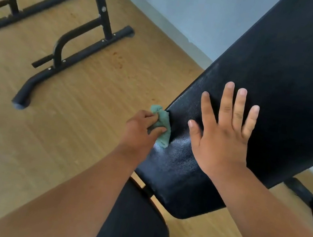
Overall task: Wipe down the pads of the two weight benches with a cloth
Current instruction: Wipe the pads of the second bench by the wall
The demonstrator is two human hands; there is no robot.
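A long black back pad (284,81) of a weight bench slopes up from the lower middle to the upper right. Its black seat pad (135,223) lies below it at the bottom centre. My left hand (141,130) grips a crumpled green cloth (161,125) against the left edge of the back pad. A damp sheen shows on the pad just right of the cloth. My right hand (222,137) lies flat on the back pad with its fingers spread and straight.
A black metal frame (99,7) of other gym equipment stands on the wooden floor (52,126) at the upper left, its feet reaching toward the middle. A pale wall (179,5) runs behind the bench. A black bench leg (308,201) shows at the right.
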